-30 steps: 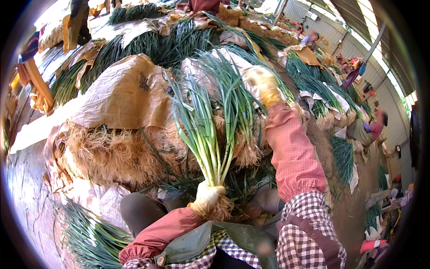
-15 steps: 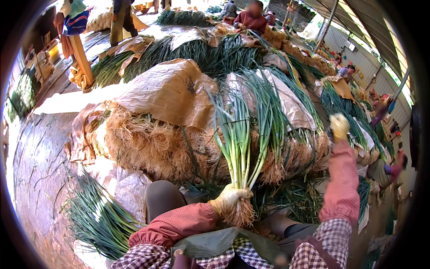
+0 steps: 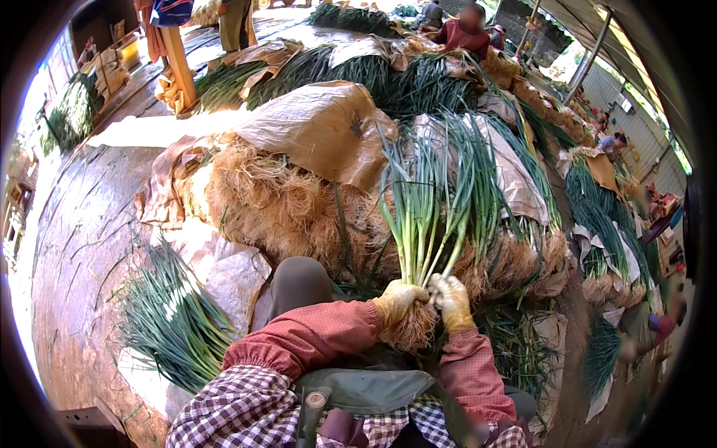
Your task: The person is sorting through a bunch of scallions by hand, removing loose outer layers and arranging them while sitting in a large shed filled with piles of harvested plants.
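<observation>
My left hand (image 3: 401, 301), in a pale yellowish glove, is closed round the lower white stems of a bunch of green onions (image 3: 422, 231). Their green leaves fan upward, and a tangle of tan roots hangs below my fist. Right beside it, my right hand (image 3: 451, 299), gloved too, has its fingers pressed together on the stem bases at the bunch's right side. Exactly how many stems it grips is hidden. Behind the bunch lies a long heap of green onions with its roots (image 3: 254, 194) facing me, partly covered by a brown sack (image 3: 321, 127).
To my left, a loose pile of green onions (image 3: 175, 317) lies on pale sheeting on the floor. Loose leaves (image 3: 515, 343) litter the ground by my right arm. More covered heaps (image 3: 321, 71) stretch behind, near a wooden post (image 3: 179, 67). Another person (image 3: 464, 37) sits at the back.
My right hand has come in from the far right to the stem bases beside my left hand. The bunch looks fuller, and the whole view has shifted.
</observation>
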Demonstrator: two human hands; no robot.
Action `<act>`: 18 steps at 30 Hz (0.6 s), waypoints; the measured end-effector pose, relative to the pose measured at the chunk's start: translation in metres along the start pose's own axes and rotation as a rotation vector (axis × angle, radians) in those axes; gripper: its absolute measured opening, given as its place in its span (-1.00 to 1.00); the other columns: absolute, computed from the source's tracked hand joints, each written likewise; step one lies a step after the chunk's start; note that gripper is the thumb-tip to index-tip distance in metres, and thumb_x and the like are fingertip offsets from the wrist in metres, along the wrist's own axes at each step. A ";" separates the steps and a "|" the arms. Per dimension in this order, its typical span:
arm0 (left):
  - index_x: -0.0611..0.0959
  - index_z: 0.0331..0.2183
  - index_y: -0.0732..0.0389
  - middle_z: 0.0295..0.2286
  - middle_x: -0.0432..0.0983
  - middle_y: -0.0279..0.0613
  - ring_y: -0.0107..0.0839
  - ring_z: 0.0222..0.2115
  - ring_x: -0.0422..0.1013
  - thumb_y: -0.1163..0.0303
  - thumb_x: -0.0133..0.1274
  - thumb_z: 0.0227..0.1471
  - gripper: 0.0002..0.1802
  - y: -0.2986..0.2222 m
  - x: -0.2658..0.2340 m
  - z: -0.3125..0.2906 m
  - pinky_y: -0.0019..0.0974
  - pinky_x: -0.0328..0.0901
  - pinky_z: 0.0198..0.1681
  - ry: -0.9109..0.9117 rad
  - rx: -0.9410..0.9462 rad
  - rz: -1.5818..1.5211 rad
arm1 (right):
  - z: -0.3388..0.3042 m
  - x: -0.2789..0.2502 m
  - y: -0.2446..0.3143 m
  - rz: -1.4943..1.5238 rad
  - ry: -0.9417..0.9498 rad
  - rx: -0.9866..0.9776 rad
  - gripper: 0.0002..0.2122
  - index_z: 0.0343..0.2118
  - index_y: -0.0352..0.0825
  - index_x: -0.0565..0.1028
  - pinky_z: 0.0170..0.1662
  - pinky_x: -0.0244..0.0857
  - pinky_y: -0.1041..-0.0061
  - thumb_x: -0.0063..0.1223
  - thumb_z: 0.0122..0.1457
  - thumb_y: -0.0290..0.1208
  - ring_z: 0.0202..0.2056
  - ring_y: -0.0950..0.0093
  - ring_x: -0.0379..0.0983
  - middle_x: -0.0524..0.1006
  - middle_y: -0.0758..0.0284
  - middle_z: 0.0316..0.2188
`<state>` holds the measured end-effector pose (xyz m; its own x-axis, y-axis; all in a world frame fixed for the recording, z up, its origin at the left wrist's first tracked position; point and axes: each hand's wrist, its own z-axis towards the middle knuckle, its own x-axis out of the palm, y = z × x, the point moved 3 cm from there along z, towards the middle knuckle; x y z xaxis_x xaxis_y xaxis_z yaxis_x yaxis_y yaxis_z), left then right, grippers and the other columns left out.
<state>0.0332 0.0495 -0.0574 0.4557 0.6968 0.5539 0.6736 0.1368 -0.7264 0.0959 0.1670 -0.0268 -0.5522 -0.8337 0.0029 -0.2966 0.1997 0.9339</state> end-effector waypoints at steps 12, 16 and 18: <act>0.51 -0.41 0.36 -0.52 0.48 -0.11 -0.38 -0.53 0.44 0.60 0.02 -0.17 -0.85 -0.056 0.016 -0.028 -0.42 0.36 -0.46 0.201 -0.053 -0.022 | 0.042 0.008 0.035 -0.150 0.159 -0.292 -0.76 -0.28 -0.40 0.44 -0.41 0.33 0.59 -0.19 0.21 -0.32 -0.42 0.59 0.42 0.51 0.27 -0.36; 0.49 -0.41 0.37 -0.55 0.45 -0.15 -0.37 -0.57 0.42 0.64 0.03 -0.18 -0.85 -0.049 0.017 -0.016 -0.40 0.35 -0.49 0.145 -0.151 -0.150 | 0.094 -0.096 0.039 -0.519 -0.459 -0.695 -0.80 -0.32 -0.31 0.46 -0.47 0.31 0.47 -0.11 0.14 -0.29 -0.50 0.49 0.44 0.53 0.32 -0.42; 0.48 -0.37 0.38 -0.54 0.46 -0.13 -0.34 -0.57 0.43 0.63 0.03 -0.13 -0.83 -0.037 -0.004 -0.012 -0.36 0.37 -0.48 0.045 -0.214 -0.202 | 0.087 -0.089 0.045 -0.925 -0.528 -0.265 -0.75 -0.30 -0.33 0.46 -0.34 0.32 0.43 -0.05 0.08 -0.25 -0.38 0.42 0.45 0.51 0.25 -0.38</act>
<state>0.0131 0.0331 -0.0278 0.3223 0.6381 0.6993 0.8583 0.1146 -0.5002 0.0637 0.2947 -0.0161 -0.4851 -0.2665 -0.8329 -0.6262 -0.5590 0.5436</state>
